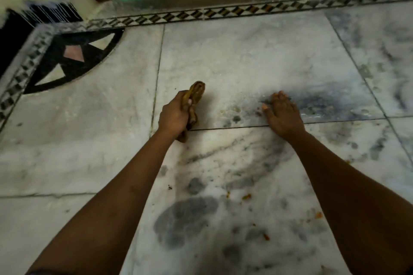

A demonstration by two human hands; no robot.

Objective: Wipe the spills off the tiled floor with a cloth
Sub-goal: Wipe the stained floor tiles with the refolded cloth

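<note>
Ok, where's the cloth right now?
In the head view, the brown cloth is bunched in the left hand, centre-left, just above a tile joint and left of the right hand pressed flat on the floor.

Two bare arms, no sleeves on forearms. Left hand [173,116] and right hand [282,114] bare: no gloves, no rings showing, no watch. Short nails on right hand. Thin dark band at bottom left edge by left arm, too small to tell what.
</note>
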